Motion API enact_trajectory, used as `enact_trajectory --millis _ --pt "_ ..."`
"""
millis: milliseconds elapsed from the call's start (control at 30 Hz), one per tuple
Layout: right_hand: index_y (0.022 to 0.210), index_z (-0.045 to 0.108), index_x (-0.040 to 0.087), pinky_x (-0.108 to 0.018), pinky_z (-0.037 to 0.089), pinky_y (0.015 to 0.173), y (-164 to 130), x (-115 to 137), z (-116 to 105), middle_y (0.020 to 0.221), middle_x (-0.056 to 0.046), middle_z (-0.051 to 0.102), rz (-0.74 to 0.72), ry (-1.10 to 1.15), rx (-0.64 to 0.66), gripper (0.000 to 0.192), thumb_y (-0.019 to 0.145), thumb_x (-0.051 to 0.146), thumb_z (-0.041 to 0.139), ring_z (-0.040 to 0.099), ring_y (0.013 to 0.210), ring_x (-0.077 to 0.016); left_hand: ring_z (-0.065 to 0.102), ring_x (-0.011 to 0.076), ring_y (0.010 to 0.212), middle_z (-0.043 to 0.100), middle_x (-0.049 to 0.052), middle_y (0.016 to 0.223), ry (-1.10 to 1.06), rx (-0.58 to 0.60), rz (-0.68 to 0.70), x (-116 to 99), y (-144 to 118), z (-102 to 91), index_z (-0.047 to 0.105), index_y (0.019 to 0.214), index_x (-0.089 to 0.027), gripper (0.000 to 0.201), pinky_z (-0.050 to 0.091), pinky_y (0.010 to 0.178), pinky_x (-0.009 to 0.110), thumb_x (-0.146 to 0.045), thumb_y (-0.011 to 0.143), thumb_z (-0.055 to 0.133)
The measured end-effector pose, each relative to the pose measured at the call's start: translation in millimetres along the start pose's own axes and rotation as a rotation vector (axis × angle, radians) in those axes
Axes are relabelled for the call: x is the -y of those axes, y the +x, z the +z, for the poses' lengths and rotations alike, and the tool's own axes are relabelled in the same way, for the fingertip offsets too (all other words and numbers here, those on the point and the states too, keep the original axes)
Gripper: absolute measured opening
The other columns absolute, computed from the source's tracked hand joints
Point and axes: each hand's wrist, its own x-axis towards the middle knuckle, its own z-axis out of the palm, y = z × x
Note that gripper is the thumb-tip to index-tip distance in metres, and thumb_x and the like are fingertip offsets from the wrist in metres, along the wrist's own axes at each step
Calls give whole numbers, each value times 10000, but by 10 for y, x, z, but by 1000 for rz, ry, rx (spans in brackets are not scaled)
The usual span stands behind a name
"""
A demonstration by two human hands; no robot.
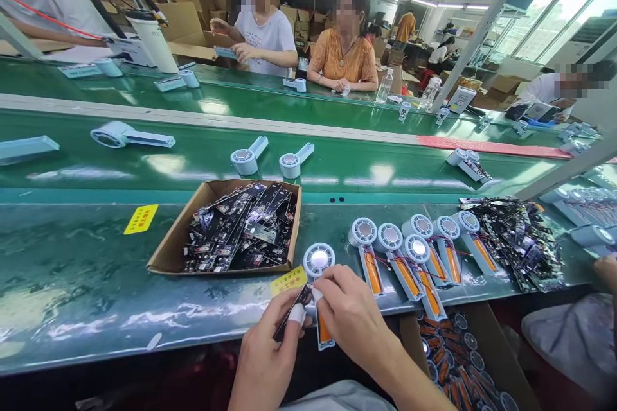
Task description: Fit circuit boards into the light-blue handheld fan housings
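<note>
My left hand point(272, 347) grips a narrow black circuit board point(299, 303), its thumb along the board and a white cover on the thumb tip. At the board's upper end, my right hand point(349, 314) is closed in a pinch, also with a white fingertip cover; what lies between those fingers is too small to tell. Just behind and below both hands lies a light blue handheld fan housing point(319, 259) with a round silver centre and an orange strip in its handle, partly hidden by my right hand. A yellow label point(288, 282) lies beside it.
A cardboard box point(166, 255) of circuit boards stands left. Several wired fan housings point(389, 239) lie right, before a heap of boards point(523, 241). A green conveyor point(202, 164) carries housings. Below the table edge sits a carton point(501, 350) of fan parts. Co-workers sit opposite.
</note>
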Motion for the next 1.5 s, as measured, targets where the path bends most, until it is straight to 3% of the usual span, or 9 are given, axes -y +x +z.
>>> enact_trajectory --millis 200,333,467,700,867,1100,1300,1400,1500 --pt "875 611 162 -350 396 617 41 64 -71 865 -83 599 -114 -238 57 167 909 37 506 491 741 -225 770 240 955 792 76 1065 189 -107 210 38 -60 50 722 1067 -209 306 637 826 338 -343 906 500" --pt "835 598 172 -362 384 612 66 67 -47 834 -69 587 -119 -228 60 200 935 42 484 476 726 -223 759 222 999 780 92 1112 253 -177 359 73 -90 93 717 1085 -192 282 611 901 317 -279 927 501" --pt "838 611 173 -356 420 662 28 52 54 846 -69 618 -82 -152 -27 246 979 63 442 501 753 -218 762 209 987 786 83 1091 252 -220 406 73 -85 100 736 1055 -191 264 601 919 302 -260 924 518" --pt "963 667 173 -334 510 722 -18 26 165 954 -91 666 -15 32 -181 260 990 82 425 590 824 -206 778 228 915 805 61 1006 92 -141 205 28 -4 1 780 973 -209 275 633 835 315 -319 859 554" --pt "1165 669 195 -312 558 797 14 -65 112 1017 -87 655 43 280 -67 336 953 50 452 627 916 -193 761 257 994 796 74 1061 -52 7 46 43 99 -92 797 974 -207 300 608 912 365 -366 809 603" --pt "1010 731 205 -312 546 799 84 -180 84 945 -66 688 36 516 -48 195 992 161 541 632 888 -183 769 273 961 802 70 1023 -164 164 49 28 246 -201 814 890 -231 225 624 891 398 -372 781 677" --pt "1073 745 198 -303 523 748 76 -169 -14 944 -82 628 102 422 -18 217 986 200 546 609 866 -190 749 276 1033 783 97 1110 -84 144 82 8 212 -139 800 1001 -218 316 595 948 394 -436 845 631" --pt "1123 728 201 -276 489 683 13 -110 -152 844 -49 643 222 442 88 222 974 214 564 598 766 -174 700 259 1152 745 77 1223 -51 165 109 -53 20 -88 760 1151 -253 379 542 1034 385 -456 928 530" --pt "1074 737 198 -238 424 579 -54 -74 -208 748 -11 635 405 587 105 196 928 237 613 534 641 -139 600 240 1301 707 50 1304 -101 154 -3 -68 -144 -60 660 1324 -290 464 427 1154 409 -495 988 415"
